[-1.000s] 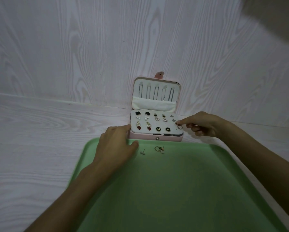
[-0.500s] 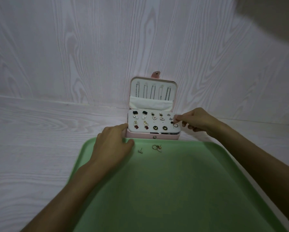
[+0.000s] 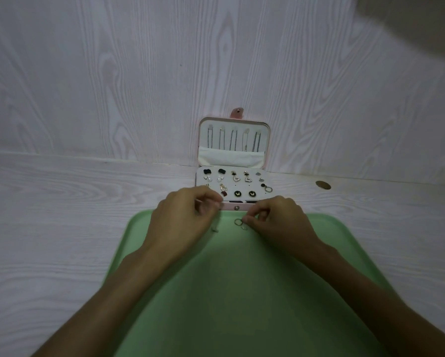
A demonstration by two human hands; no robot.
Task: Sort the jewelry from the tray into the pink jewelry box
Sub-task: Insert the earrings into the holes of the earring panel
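Note:
The pink jewelry box [image 3: 242, 207] stands open against the wall. Its upright lid [image 3: 233, 140] holds several chains, and its white panel [image 3: 257, 185] carries several earrings. In front lies the green tray [image 3: 242, 292]. At the tray's far edge my right hand [image 3: 278, 224] pinches a small hoop earring [image 3: 238, 222] that touches the tray, with a second small piece [image 3: 244, 228] beside it. My left hand [image 3: 182, 222] hovers at the box's front left corner with its fingers curled together, and I see nothing in it. A tiny stud [image 3: 214, 230] lies on the tray right of that hand.
A white wood-grain table [image 3: 61, 215] runs around the tray and meets a matching wall [image 3: 138, 73] right behind the box. A small brown round spot [image 3: 323, 185] sits on the table to the right of the box.
My right hand left the earring panel and came down to the hoop earring on the tray. My left hand lifted off the box's corner and curled its fingers.

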